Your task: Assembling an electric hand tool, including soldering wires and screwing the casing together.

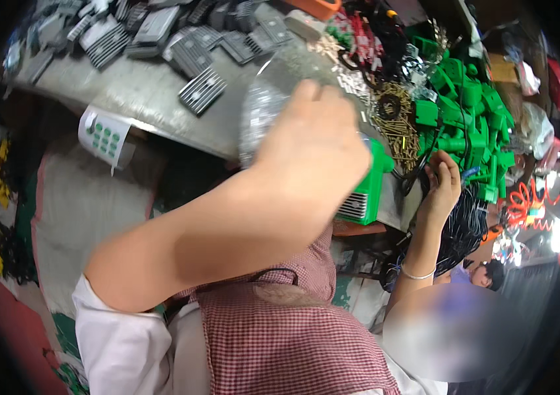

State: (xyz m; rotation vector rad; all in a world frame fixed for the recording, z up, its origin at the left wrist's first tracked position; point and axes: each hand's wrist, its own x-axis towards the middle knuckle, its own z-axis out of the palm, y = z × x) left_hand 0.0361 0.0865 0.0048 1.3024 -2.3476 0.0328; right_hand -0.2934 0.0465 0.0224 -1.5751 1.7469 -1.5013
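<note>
My left hand (pixel 313 148) is raised over the table edge and grips a green plastic housing (pixel 367 191) with a grey vent grille on its side. The back of the hand hides most of the housing. A clear plastic bag (pixel 261 105) lies just behind that hand. My right hand (pixel 441 187), with a thin bracelet on its wrist, is to the right, its fingers curled on a black cable (pixel 418 164) that runs from the housing toward a pile of green plastic parts (pixel 471 112).
Several grey finned metal blocks (pixel 201 89) lie on the grey table (pixel 135 89) at the upper left. A heap of brass screws (pixel 395 125) sits by the green parts. A white sheet with green dots (pixel 103 137) hangs off the table edge. Black cable bundles (pixel 467 224) and an orange coiled hose (pixel 530 204) are at the right.
</note>
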